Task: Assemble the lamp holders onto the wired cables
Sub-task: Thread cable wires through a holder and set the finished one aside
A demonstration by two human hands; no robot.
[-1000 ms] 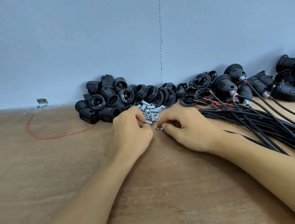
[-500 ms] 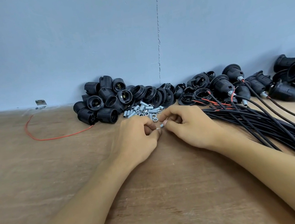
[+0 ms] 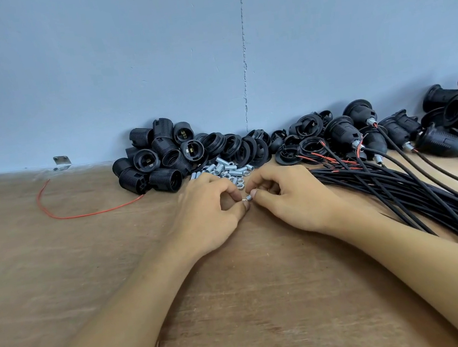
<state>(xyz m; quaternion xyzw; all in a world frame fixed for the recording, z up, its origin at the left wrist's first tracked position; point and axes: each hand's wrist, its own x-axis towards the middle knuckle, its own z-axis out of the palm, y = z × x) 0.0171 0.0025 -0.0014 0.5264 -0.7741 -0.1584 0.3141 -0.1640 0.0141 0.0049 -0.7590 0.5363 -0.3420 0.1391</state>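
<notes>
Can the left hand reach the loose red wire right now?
Probably yes: only bare table lies between the left hand and the red wire. But it pinches a small metal part, so it would have to let go first.

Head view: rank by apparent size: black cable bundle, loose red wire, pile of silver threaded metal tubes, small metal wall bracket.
1. black cable bundle, largest by far
2. loose red wire, longer span but thin
3. pile of silver threaded metal tubes, compact
4. small metal wall bracket, smallest
</notes>
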